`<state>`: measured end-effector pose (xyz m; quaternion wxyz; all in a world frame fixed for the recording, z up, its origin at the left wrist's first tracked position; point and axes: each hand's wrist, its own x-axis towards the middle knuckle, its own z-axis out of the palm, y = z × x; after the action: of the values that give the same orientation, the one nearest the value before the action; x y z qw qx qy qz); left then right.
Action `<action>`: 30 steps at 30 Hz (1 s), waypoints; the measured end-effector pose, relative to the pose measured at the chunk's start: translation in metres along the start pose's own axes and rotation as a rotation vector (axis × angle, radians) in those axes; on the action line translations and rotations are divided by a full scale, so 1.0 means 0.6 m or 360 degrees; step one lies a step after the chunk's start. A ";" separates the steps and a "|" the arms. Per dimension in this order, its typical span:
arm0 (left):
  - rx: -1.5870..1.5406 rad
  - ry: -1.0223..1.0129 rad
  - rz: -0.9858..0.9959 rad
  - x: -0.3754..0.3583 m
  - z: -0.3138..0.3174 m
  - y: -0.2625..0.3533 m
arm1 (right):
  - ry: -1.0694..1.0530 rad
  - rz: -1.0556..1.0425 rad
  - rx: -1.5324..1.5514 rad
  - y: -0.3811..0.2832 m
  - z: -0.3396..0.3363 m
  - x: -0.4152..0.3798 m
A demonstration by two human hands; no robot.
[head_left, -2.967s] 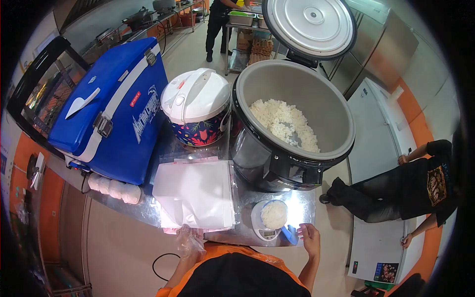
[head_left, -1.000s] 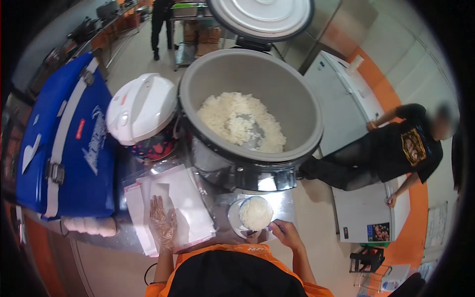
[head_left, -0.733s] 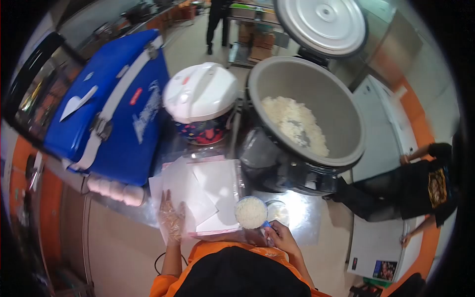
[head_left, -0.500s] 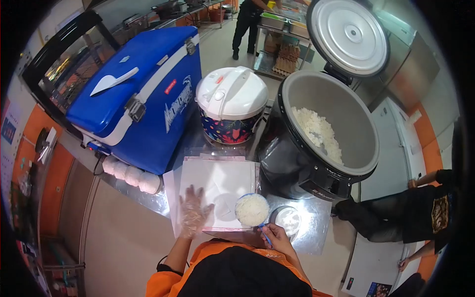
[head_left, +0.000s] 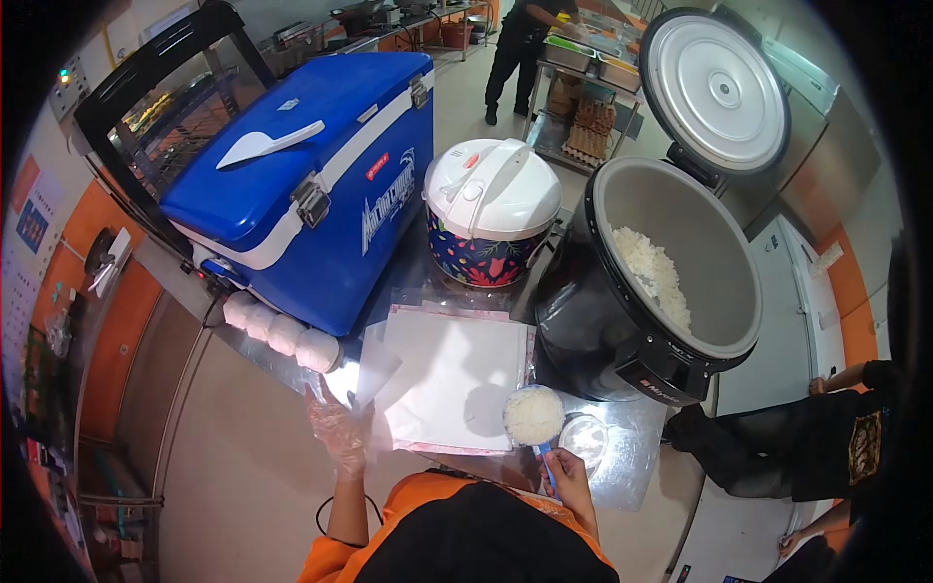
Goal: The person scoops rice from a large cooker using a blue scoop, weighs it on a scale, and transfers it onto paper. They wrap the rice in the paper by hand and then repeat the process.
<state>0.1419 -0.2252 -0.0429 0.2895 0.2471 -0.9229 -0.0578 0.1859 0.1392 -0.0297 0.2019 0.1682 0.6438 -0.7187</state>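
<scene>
My right hand (head_left: 567,474) is closed round the blue handle of a scoop (head_left: 534,415) heaped with white rice, held over the right edge of a stack of white paper sheets (head_left: 457,374). My left hand (head_left: 337,418), in a clear plastic glove, is at the stack's left side, its fingers blurred near a lifted translucent sheet (head_left: 377,367); whether it grips the sheet is unclear. A round clear-looking container (head_left: 584,439) sits right of the scoop. Behind it, a large open black cooker (head_left: 593,330) holds rice (head_left: 653,272).
A blue cooler box (head_left: 321,185) with a white paddle (head_left: 267,144) on its lid stands back left, wrapped rolls (head_left: 282,331) before it. A flowered rice cooker (head_left: 491,209) is behind the paper. One person (head_left: 515,53) stands at the back, another (head_left: 807,437) at the right.
My left hand has moved left off the middle of the stack, and a translucent sheet now stands raised there. The camera view has shifted. The rice-filled scoop is still in my right hand.
</scene>
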 end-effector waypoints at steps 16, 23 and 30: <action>-0.2571 -0.1217 -0.1061 -0.001 0.130 -0.074 | 0.0141 -0.0024 -0.0021 -0.003 -0.015 -0.005; -0.0968 -0.2082 -0.0066 0.038 0.171 -0.011 | -0.0022 -0.0190 -0.0057 -0.008 0.025 0.066; -0.1124 -0.1883 -0.0057 0.041 0.169 0.009 | 0.0291 -0.0660 -0.0879 0.014 0.087 0.146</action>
<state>0.0649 -0.2363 -0.1130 -0.2008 0.0802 -0.8473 -0.4850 0.1156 0.0802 -0.0748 0.0310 0.0366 0.8496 -0.5252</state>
